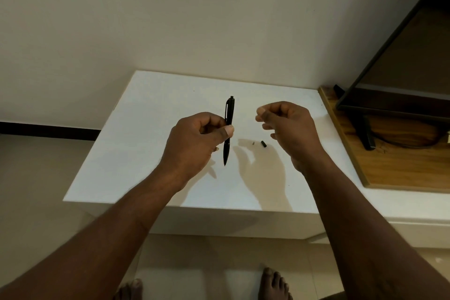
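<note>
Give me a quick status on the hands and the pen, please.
Left hand pinches black pen upright, tip down. Right hand curled beside it, contents unclear. Small black piece and tiny grey bit lie on white table below.

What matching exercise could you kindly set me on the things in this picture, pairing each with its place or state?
Things:
1. black pen
2. small black piece
3. wooden board
4. right hand

Places or states:
A. lies on the white table
B. raised over the table, fingers curled
C. pinched by the left hand
D. right of the table, under the screen's stand

Pairs: 1-C, 2-A, 3-D, 4-B
</note>
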Action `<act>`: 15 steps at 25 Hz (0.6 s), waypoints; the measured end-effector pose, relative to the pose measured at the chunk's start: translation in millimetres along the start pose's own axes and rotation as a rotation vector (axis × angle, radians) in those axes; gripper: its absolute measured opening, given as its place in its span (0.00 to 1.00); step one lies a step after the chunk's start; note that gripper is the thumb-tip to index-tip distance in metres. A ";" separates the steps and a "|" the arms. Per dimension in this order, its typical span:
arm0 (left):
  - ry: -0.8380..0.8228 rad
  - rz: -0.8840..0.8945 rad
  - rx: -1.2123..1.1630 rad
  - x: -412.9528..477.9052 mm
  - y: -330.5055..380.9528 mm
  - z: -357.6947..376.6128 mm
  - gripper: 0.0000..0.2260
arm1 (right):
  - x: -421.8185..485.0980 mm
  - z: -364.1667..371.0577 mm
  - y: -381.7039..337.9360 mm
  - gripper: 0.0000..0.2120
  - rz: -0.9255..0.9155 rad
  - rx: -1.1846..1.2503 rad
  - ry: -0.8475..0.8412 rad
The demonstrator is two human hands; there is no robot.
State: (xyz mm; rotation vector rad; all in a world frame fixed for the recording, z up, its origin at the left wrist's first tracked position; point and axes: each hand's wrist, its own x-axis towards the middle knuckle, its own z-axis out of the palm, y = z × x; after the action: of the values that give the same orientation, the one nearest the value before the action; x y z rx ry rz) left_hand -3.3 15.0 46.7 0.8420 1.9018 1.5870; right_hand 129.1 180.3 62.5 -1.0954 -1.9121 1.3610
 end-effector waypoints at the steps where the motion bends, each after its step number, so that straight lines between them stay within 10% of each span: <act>1: -0.002 -0.001 0.005 -0.1 -0.1 0.4 0.02 | 3.8 -3.5 6.6 0.04 0.003 -0.085 0.015; 15: -0.003 -0.029 0.088 -1.9 -2.4 4.1 0.05 | 12.3 11.9 45.9 0.02 -0.085 -0.685 -0.098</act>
State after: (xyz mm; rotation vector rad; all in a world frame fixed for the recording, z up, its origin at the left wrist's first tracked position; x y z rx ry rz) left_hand 0.6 16.1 43.6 0.8487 1.9854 1.4936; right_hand 127.1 192.1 15.0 -1.2373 -2.5547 0.7212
